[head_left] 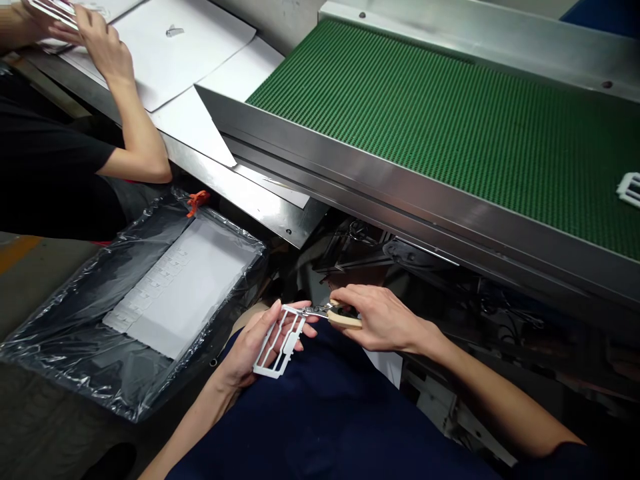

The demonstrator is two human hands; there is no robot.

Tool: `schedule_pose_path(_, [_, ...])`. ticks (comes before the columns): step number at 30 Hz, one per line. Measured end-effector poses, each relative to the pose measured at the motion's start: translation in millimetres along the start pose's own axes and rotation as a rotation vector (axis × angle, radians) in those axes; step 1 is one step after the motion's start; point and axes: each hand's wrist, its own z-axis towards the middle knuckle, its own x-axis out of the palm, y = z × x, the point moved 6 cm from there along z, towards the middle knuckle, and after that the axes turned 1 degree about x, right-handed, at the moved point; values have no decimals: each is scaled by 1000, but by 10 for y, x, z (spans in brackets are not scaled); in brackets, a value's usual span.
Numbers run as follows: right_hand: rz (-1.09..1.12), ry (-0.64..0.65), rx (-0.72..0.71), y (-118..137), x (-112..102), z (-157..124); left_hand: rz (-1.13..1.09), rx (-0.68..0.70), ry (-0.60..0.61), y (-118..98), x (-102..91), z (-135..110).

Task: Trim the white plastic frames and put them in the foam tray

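My left hand [249,348] holds a white plastic frame [291,341] with long slots, tilted above my lap. Its fingers are wrapped behind the part and the thumb lies along one side. My right hand [383,317] is closed round the pale handles of a pair of nippers [345,321]. Their metal jaws reach to the upper end of the frame, by my left fingertips. Whether the jaws touch the plastic I cannot tell.
A green conveyor belt [425,120] runs ahead, with another white part [631,189] at its right. A plastic-lined bin [65,340] holding a white sheet [200,273] stands left. A co-worker's hand [105,50] holds a white part over the paper-covered metal table [245,203].
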Motion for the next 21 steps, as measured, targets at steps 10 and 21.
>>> schedule_pose_path(10, [26, 4, -12, 4, 13, -4, -9, 9, 11, 31, -34, -3])
schedule_pose_path(21, [-56, -107, 39, 4, 53, -12, 1, 26, -22, -33, 46, -9])
